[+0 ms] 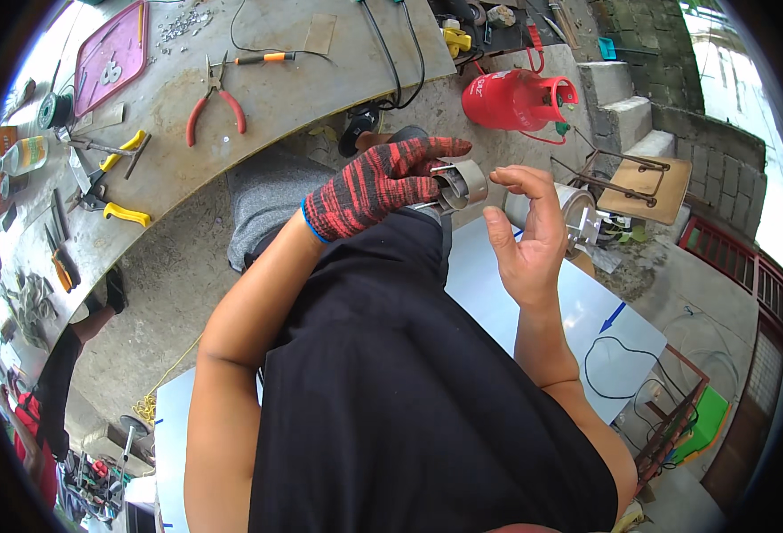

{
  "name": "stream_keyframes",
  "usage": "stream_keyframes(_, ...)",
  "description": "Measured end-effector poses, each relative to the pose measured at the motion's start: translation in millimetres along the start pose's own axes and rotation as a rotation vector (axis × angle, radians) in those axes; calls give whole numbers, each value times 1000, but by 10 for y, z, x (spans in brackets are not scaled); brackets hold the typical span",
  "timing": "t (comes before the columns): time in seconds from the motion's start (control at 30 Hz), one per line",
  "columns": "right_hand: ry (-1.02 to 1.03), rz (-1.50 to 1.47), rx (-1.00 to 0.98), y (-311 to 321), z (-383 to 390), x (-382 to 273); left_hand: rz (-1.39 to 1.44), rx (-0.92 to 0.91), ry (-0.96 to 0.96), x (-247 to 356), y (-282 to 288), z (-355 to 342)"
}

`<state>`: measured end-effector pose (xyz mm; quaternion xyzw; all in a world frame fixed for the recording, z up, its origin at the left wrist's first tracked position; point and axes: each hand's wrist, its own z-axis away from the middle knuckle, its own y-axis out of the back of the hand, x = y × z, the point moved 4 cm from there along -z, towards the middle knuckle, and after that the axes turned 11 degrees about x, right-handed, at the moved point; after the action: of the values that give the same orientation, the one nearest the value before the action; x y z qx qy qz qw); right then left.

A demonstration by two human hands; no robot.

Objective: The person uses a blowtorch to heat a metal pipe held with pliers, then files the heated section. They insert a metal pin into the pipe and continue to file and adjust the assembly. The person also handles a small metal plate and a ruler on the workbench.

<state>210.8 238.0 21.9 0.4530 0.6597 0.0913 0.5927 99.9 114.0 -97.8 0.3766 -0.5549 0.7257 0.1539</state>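
Observation:
My left hand (375, 188), in a red and black knit glove, is closed on a curled metal band (473, 181). The band is silvery, short and bent round like a ring, with a hollow inside facing the glove. Thumb and fingers grip its left side, and the forefinger stretches past it. Just right of the band, my bare right hand (532, 247) is raised with thumb and fingers apart. Nothing is in it, and a small gap seems to separate its fingertips from the metal.
A worktable (271, 93) on the left bears red-handled pliers (216, 99), an orange and black screwdriver (265, 59), yellow-handled snips (111, 191) and a pink tray (111, 58). A red gas cylinder (507, 99) stands ahead. White sheet (489, 266) lies beneath my right arm; another person's legs show at left.

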Motion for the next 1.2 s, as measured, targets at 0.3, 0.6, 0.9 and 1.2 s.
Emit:
stream_keyframes(0.3, 180, 164, -47, -72, -72, -138, 32, 157, 74, 34, 12, 44)
stream_keyframes(0.6, 110, 159, -128, -167, -98, -40, 0, 256, 24, 15, 19, 177)
stream_keyframes(0.9, 101, 116, -164, -197, -80, -25, -90, 295, 36, 39, 24, 274)
stream_keyframes(1.2, 31, 49, -179, -222, -65, -6, -163, 318, 36, 33, 36, 289)
